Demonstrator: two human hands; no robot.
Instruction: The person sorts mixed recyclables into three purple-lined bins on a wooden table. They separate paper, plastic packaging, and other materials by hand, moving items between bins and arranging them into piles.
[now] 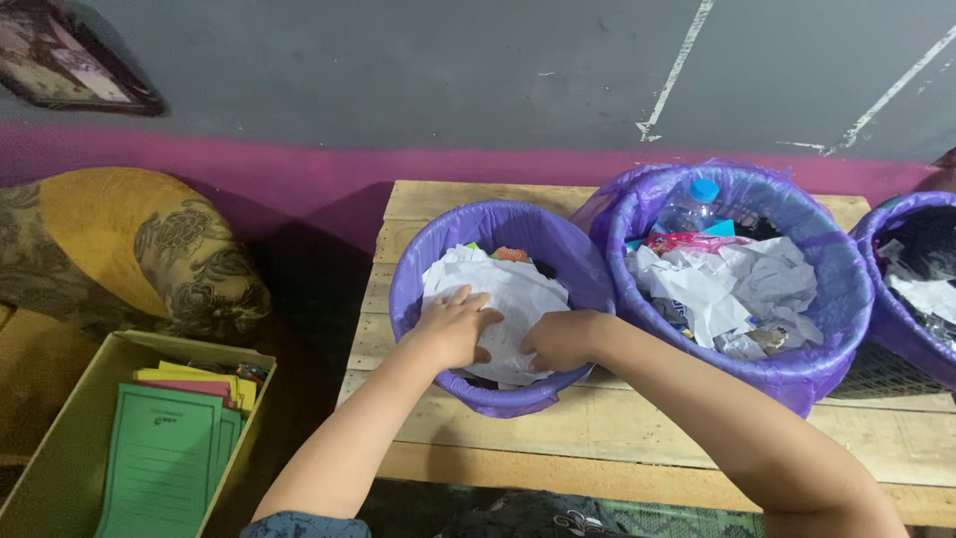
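Crumpled paper (513, 299) under both hands; bottle-topped bin (797, 369) adjacent.

Both arms reach forward, left hand (456, 324) flat, right hand (560, 341) curled.

Crumpled matt white paper (513, 299) fills the glossy purple plastic-lined bin (543, 239), which stands on the rough pale wooden-plank table (617, 438).

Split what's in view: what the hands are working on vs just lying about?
In hand: left hand and right hand pressing crumpled white paper in the nearest purple-lined bin.

Lying about: middle bin with plastic bottle, right bin, box of coloured sheets, cushion.
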